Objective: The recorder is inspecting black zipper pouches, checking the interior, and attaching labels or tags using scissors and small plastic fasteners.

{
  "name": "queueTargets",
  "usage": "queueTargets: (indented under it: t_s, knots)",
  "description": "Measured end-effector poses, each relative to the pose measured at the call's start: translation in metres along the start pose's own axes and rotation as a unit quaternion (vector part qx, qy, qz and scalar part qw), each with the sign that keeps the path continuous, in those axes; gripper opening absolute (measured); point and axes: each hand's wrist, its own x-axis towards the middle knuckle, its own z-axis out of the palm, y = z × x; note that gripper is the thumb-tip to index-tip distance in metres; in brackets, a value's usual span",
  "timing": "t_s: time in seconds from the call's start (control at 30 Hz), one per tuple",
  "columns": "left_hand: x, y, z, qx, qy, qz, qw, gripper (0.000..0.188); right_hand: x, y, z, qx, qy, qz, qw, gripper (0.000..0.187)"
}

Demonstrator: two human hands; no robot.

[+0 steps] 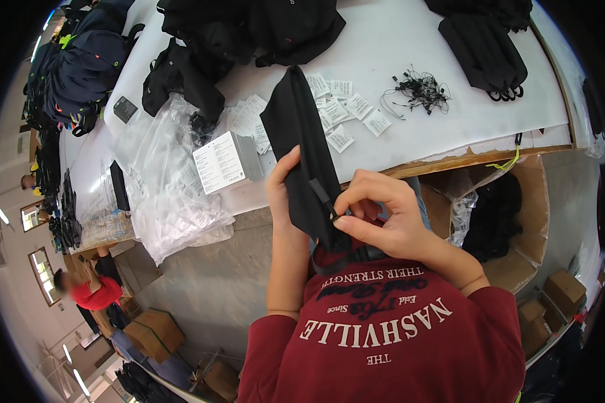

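The maroon shirt [383, 342] is nearest, at 6 o'clock, with both forearms reaching up from it. The black pouch [310, 158] is held up before the chest, overlapping the table edge, its long body pointing to about 11 o'clock; the directions below are taken from it. The left hand [282, 188] closes around its 9 o'clock edge, thumb showing, the remaining fingers hidden behind the cloth. At its 4 o'clock side the right hand [388, 213] pinches a short dark tab [321, 193] near its lower end, thumb and forefinger pressed together, other fingers curled.

At 9 o'clock stands a white box [220, 164], with clear plastic bags [158, 181] just beyond. White labels [358, 106] lie scattered at 1 o'clock, tangled black cords [423, 94] at 2. Between 3 and 4 sits an open carton [534, 232] holding dark items. Farther off, black bags [249, 33] heap at 11, navy backpacks [81, 67] at 10. Well away at 8 is a person in red [97, 293].
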Motion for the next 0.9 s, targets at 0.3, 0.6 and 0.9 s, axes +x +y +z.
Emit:
queueTargets:
  t_s: [0.3,0.6,0.9]
  knots:
    - [0.01,0.006,-0.019,-0.078,-0.108,0.022,0.991,0.016,-0.002,0.0,0.001,0.02,-0.012,-0.003,1.0,0.01]
    - [0.012,0.012,-0.025,-0.07,-0.051,0.052,0.995,0.02,0.001,-0.008,-0.004,-0.05,0.056,0.001,0.997,0.011]
    - [0.007,0.014,-0.019,-0.071,-0.012,0.059,0.996,0.02,0.011,-0.023,-0.022,-0.368,-0.055,-0.212,0.904,0.021]
